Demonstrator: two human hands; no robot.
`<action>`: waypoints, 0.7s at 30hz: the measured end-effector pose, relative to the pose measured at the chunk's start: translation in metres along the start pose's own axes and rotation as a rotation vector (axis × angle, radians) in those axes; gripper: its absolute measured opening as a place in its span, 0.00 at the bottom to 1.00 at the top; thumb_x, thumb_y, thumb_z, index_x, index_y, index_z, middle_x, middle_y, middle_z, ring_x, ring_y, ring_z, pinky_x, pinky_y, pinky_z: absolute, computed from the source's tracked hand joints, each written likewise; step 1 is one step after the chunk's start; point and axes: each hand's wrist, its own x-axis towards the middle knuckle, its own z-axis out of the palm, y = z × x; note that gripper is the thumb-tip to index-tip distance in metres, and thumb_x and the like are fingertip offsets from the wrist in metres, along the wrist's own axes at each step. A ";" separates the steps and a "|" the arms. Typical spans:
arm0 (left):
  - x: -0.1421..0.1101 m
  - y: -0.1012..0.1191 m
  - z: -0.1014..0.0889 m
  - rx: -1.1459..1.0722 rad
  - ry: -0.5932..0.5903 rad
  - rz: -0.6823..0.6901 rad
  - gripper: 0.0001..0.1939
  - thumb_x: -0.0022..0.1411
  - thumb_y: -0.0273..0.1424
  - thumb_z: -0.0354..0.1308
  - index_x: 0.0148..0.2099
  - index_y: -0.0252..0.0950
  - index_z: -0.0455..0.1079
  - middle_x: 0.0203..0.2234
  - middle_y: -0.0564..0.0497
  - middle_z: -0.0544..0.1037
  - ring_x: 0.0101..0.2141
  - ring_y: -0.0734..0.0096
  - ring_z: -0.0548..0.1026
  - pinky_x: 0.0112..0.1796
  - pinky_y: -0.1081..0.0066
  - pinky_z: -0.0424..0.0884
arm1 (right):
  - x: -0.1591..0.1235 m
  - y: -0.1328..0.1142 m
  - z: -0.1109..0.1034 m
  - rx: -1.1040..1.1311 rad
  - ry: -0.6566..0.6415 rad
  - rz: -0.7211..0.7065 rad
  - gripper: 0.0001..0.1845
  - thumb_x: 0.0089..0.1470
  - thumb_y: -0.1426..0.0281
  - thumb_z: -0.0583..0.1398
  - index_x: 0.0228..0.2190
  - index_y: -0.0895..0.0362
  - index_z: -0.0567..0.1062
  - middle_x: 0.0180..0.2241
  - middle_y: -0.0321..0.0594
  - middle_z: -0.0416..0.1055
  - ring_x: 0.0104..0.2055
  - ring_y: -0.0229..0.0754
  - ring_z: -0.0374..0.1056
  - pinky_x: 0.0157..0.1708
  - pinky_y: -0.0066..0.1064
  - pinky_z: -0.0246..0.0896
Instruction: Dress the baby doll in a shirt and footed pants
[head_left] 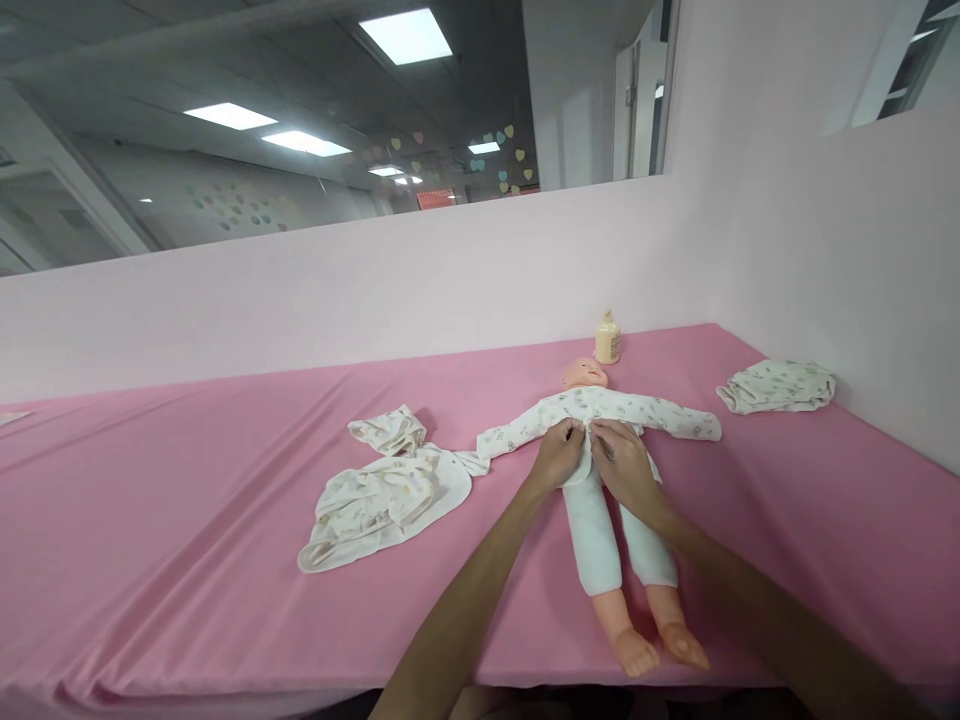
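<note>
A baby doll (585,375) lies on its back on the pink table cover (187,470), head toward the wall and bare feet toward me. It wears a white patterned top (660,412) and white trousers (596,535). My left hand (559,455) and my right hand (622,462) meet at the doll's belly. Both pinch the front of the top with closed fingers, thumbs nearly touching.
A crumpled white garment (382,495) lies left of the doll. A folded patterned cloth (780,386) sits at the far right by the wall. A small cream bottle (607,338) stands behind the doll's head. Pink walls enclose the back and right.
</note>
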 end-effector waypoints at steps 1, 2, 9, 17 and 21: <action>0.000 0.000 0.000 0.008 0.003 -0.005 0.12 0.62 0.34 0.46 0.28 0.35 0.62 0.24 0.54 0.68 0.28 0.74 0.65 0.32 0.72 0.62 | 0.000 0.001 0.000 -0.001 -0.009 -0.005 0.15 0.59 0.71 0.51 0.40 0.55 0.77 0.43 0.44 0.74 0.47 0.47 0.67 0.49 0.43 0.63; 0.001 0.001 0.000 0.017 0.011 -0.006 0.12 0.62 0.34 0.46 0.28 0.35 0.62 0.24 0.54 0.69 0.29 0.73 0.65 0.33 0.72 0.62 | 0.000 0.001 0.001 -0.009 -0.018 -0.012 0.15 0.59 0.71 0.51 0.40 0.55 0.77 0.44 0.44 0.74 0.47 0.47 0.66 0.49 0.43 0.63; -0.015 0.008 0.006 0.253 0.111 0.040 0.09 0.63 0.29 0.45 0.40 0.37 0.66 0.35 0.50 0.74 0.37 0.69 0.70 0.38 0.69 0.66 | -0.003 -0.001 -0.001 -0.081 -0.051 -0.009 0.15 0.58 0.71 0.51 0.42 0.55 0.75 0.44 0.44 0.73 0.46 0.48 0.66 0.48 0.43 0.62; -0.053 0.006 0.009 0.744 0.168 0.238 0.02 0.61 0.28 0.50 0.36 0.37 0.64 0.33 0.49 0.71 0.36 0.64 0.68 0.36 0.66 0.66 | -0.020 0.018 -0.029 -0.228 -0.075 -0.017 0.10 0.57 0.65 0.56 0.39 0.54 0.73 0.39 0.42 0.70 0.43 0.48 0.65 0.44 0.41 0.60; -0.050 0.007 0.007 0.586 0.146 0.150 0.05 0.61 0.27 0.47 0.31 0.37 0.60 0.27 0.52 0.70 0.30 0.69 0.67 0.31 0.69 0.62 | -0.025 0.016 -0.035 -0.310 -0.139 -0.024 0.14 0.52 0.62 0.61 0.40 0.53 0.71 0.38 0.43 0.69 0.41 0.49 0.64 0.40 0.39 0.60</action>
